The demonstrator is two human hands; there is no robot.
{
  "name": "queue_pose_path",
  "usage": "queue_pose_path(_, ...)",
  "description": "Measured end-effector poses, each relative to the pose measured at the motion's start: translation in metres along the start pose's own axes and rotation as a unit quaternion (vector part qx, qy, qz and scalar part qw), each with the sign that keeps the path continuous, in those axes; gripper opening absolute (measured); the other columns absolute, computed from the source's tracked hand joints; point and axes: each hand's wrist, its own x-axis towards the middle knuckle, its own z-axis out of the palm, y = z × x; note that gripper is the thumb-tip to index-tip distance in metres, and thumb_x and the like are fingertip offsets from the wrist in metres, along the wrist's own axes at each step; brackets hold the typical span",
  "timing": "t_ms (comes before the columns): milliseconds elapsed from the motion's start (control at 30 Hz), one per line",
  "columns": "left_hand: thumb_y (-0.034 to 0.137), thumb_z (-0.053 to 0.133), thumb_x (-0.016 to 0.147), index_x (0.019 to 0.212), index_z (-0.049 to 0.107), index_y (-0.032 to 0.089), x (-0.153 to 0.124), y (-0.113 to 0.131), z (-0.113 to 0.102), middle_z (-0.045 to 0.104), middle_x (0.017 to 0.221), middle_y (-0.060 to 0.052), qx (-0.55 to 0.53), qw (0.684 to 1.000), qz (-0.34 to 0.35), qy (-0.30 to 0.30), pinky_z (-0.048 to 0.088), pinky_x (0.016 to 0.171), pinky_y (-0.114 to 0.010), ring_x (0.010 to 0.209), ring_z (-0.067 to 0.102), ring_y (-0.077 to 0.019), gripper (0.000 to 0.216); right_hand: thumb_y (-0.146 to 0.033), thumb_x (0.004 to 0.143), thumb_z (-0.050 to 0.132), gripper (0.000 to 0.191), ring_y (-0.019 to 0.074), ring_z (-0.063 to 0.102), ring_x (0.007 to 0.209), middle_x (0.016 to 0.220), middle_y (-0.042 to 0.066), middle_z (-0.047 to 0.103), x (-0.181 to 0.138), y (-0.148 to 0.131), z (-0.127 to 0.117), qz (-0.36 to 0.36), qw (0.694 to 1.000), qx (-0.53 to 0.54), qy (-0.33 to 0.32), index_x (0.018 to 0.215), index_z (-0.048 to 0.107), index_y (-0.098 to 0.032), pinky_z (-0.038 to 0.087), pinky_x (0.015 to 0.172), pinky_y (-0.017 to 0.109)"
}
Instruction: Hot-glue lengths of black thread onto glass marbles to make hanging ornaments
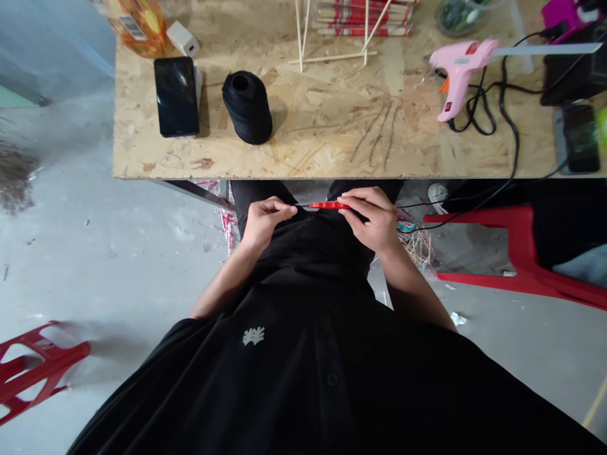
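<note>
My right hand (374, 218) is closed round the red handle of a slim red-handled tool (327, 205), held level in front of my lap below the table edge. Its thin grey end points toward my left hand (268, 221). There the thumb and fingers are pinched at the tip; what lies between them is too small to make out. Above on the table stands a cone of black thread (249, 110). A few thin dark strands (379, 133) lie near the front edge.
On the wooden table (303, 151) are a tablet-like black device (176, 97), a pink glue gun (459, 72) with cables, joined sticks (332, 58), red-wrapped stick packs (341, 30) and a phone (581, 139). Red stools (519, 240) stand at both sides, with a seated person at right.
</note>
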Motion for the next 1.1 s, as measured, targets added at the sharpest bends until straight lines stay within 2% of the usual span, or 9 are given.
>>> queue_pose_path(367, 0.041, 0.104, 0.069, 0.06, 0.077, 0.022, 0.001, 0.003, 0.0, 0.066, 0.067, -0.001, -0.035, 0.999, -0.022, -0.023, 0.046, 0.072, -0.035, 0.067, 0.058, -0.0125, 0.035, -0.027, 0.103, 0.078, 0.021, 0.0287, 0.081, 0.106, 0.117, 0.006, 0.085, -0.001, 0.0, 0.004, 0.003, 1.0, 0.007, 0.009, 0.122, 0.085, -0.033, 0.068, 0.094, 0.051)
queue_pose_path(500, 0.038, 0.105, 0.066, 0.057, 0.075, 0.022, 0.002, 0.005, 0.001, 0.064, 0.064, -0.001, -0.057, 0.997, -0.051, -0.029, 0.042, 0.068, -0.033, 0.065, 0.057, -0.0119, 0.035, -0.028, 0.104, 0.077, 0.019, 0.0277, 0.081, 0.105, 0.116, 0.007, 0.085, -0.001, -0.002, 0.007, -0.006, 1.0, 0.013, 0.026, 0.121, 0.085, -0.031, 0.069, 0.092, 0.048)
queue_pose_path(900, 0.034, 0.103, 0.062, 0.053, 0.072, 0.023, 0.004, 0.011, 0.005, 0.062, 0.062, -0.001, -0.068, 0.995, -0.059, -0.036, 0.045, 0.066, -0.033, 0.065, 0.057, -0.0129, 0.034, -0.034, 0.105, 0.077, 0.015, 0.0279, 0.082, 0.106, 0.113, 0.007, 0.085, -0.004, 0.0, 0.013, 0.038, 0.998, 0.039, 0.027, 0.117, 0.085, -0.031, 0.07, 0.096, 0.048)
queue_pose_path(1100, 0.031, 0.103, 0.062, 0.054, 0.073, 0.022, 0.006, 0.006, 0.002, 0.062, 0.063, 0.0, -0.069, 0.995, -0.064, -0.036, 0.045, 0.067, -0.033, 0.064, 0.057, -0.0117, 0.032, -0.036, 0.105, 0.078, 0.018, 0.0275, 0.08, 0.106, 0.116, 0.007, 0.081, -0.004, 0.003, 0.012, 0.062, 0.992, 0.084, 0.065, 0.122, 0.083, -0.031, 0.07, 0.087, 0.044)
